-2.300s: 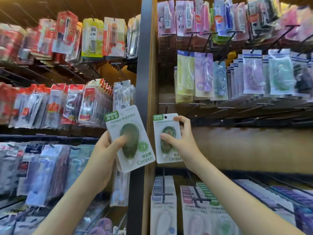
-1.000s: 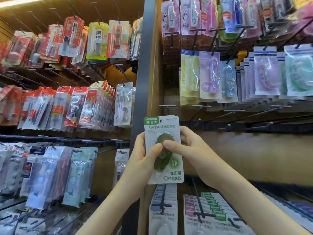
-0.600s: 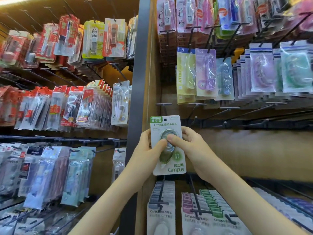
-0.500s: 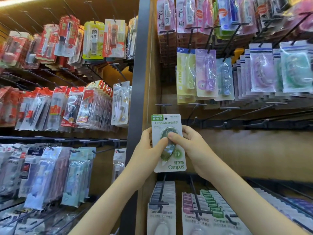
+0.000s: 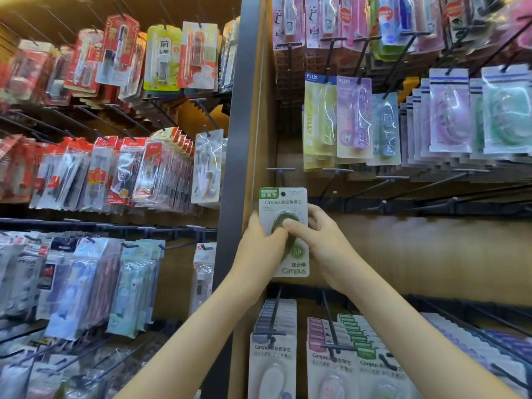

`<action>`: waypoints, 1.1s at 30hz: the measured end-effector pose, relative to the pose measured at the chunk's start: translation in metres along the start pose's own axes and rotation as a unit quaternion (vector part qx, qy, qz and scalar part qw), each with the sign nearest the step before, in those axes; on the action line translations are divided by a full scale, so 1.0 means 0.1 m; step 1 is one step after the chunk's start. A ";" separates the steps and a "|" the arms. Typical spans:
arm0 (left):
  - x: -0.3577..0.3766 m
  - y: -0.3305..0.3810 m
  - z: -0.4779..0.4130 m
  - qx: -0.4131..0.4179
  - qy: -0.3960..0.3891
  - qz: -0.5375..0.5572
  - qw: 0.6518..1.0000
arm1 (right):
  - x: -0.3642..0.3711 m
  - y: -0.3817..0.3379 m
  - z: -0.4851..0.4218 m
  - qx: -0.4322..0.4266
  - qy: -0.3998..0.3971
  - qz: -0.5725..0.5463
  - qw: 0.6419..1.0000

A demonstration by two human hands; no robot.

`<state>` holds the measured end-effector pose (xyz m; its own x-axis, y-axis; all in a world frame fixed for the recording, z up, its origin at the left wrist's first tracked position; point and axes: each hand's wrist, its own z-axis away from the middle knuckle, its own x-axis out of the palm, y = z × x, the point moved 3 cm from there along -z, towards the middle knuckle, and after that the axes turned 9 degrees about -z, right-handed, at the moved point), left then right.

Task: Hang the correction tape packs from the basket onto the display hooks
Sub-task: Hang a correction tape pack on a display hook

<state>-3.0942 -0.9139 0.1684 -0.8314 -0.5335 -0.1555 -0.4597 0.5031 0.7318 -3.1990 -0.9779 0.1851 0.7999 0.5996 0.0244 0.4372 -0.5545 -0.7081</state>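
Note:
A white correction tape pack (image 5: pixel 283 201) with a green label and a dark green tape unit is held upright in front of the wooden back panel. My left hand (image 5: pixel 263 246) grips its left edge, thumb on the front. My right hand (image 5: pixel 319 240) grips the right edge, thumb across the tape unit. The pack's punched hole sits just below the leftmost empty display hook (image 5: pixel 280 171). I cannot tell whether more than one pack is stacked in my hands. The basket is out of view.
A row of empty black hooks (image 5: pixel 388 180) runs to the right of the pack. Below hang rows of Campus tape packs (image 5: pixel 273 347). Above hang PLUS tapes (image 5: pixel 352 116). A grey upright post (image 5: pixel 234 156) divides this bay from the pen display (image 5: pixel 121 168) on the left.
The two packs held apart earlier were brought together in front of me. Both hands then lifted the pack up and slightly right, toward the leftmost empty hook.

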 end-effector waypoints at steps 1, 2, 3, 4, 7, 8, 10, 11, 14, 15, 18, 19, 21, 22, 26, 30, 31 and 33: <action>-0.01 -0.01 0.06 0.031 0.011 -0.045 0.998 | -0.01 -0.01 0.00 0.002 -0.002 -0.001 1.000; -0.04 0.01 0.15 0.080 0.039 -0.101 0.991 | -0.01 -0.02 0.00 0.004 -0.004 0.000 1.000; -0.09 0.04 0.24 0.152 0.087 -0.171 0.970 | -0.02 -0.02 0.01 0.004 -0.005 0.000 1.000; -0.15 0.09 0.32 0.233 0.143 -0.251 0.929 | -0.02 -0.03 0.02 0.004 -0.007 -0.001 1.000; -0.31 0.06 0.28 0.386 0.224 -0.458 0.769 | -0.01 -0.03 0.03 0.009 -0.011 -0.018 1.000; -0.34 -0.01 0.20 0.398 0.205 -0.503 0.739 | 0.00 -0.03 0.04 0.010 -0.013 -0.026 1.000; -0.38 -0.13 0.06 0.391 0.154 -0.554 0.719 | 0.01 -0.03 0.05 0.013 -0.014 -0.026 0.999; -0.39 -0.18 0.01 0.383 0.139 -0.565 0.717 | 0.01 -0.04 0.05 0.013 -0.014 -0.020 1.000; -0.43 -0.28 -0.04 0.376 0.123 -0.578 0.714 | 0.02 -0.05 0.07 0.013 -0.016 -0.015 1.000; -0.43 -0.28 -0.04 0.378 0.122 -0.577 0.714 | 0.02 -0.06 0.07 0.016 -0.018 -0.019 1.000; -0.42 -0.25 -0.04 0.386 0.114 -0.540 0.739 | 0.04 -0.08 0.08 0.018 -0.021 -0.032 0.999; -0.41 -0.24 -0.04 0.384 0.111 -0.530 0.748 | 0.04 -0.08 0.08 0.017 -0.021 -0.029 0.999; -0.41 -0.23 -0.05 0.382 0.112 -0.525 0.752 | 0.05 -0.07 0.08 0.015 -0.018 -0.010 1.000; -0.40 -0.23 -0.05 0.382 0.115 -0.532 0.747 | 0.05 -0.07 0.08 0.016 -0.018 0.001 1.000; -0.37 -0.25 -0.07 0.396 0.123 -0.561 0.717 | 0.04 -0.05 0.07 0.018 -0.018 0.027 0.999; -0.38 -0.24 -0.08 0.398 0.135 -0.556 0.718 | 0.07 -0.07 0.08 0.012 -0.014 0.022 1.000; -0.38 -0.24 -0.08 0.399 0.135 -0.552 0.720 | 0.07 -0.07 0.09 0.010 -0.013 0.018 1.000; -0.39 -0.23 -0.08 0.399 0.136 -0.542 0.727 | 0.09 -0.08 0.08 0.003 -0.012 0.014 1.000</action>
<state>-3.0487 -0.9097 0.1633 0.1971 -0.9708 -0.1371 -0.9240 -0.1371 -0.3570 -3.1988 -0.9635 0.1853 0.8019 0.5973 -0.0124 0.4118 -0.5676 -0.7129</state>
